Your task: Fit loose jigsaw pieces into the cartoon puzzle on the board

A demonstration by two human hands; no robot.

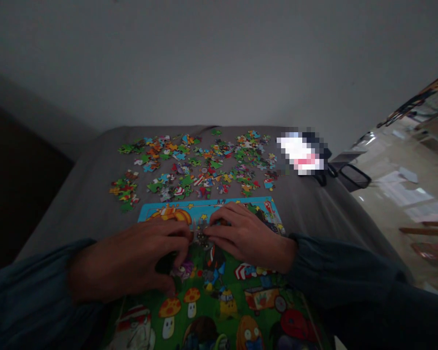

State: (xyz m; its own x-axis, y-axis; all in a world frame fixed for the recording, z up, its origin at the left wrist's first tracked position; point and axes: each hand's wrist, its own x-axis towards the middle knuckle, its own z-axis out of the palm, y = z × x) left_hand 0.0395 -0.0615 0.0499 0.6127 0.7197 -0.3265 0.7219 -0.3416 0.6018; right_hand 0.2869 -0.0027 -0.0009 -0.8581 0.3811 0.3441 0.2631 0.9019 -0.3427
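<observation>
A colourful cartoon jigsaw board (pixel 219 296) with mushrooms and a blue top border lies on grey cloth in front of me. My left hand (pixel 135 260) rests on the board with its fingers curled, fingertips pinching a small piece (pixel 201 238) near the board's upper middle. My right hand (pixel 243 236) lies palm down just to the right, its fingers pressed together against the same spot. The two sets of fingertips nearly touch. Dark sleeves cover both forearms.
Several loose puzzle pieces (pixel 197 163) are scattered over the grey surface (pixel 306 204) beyond the board. A blurred white and pink object (pixel 302 151) lies at the far right corner beside black-framed glasses (pixel 350 176). Pale floor lies to the right.
</observation>
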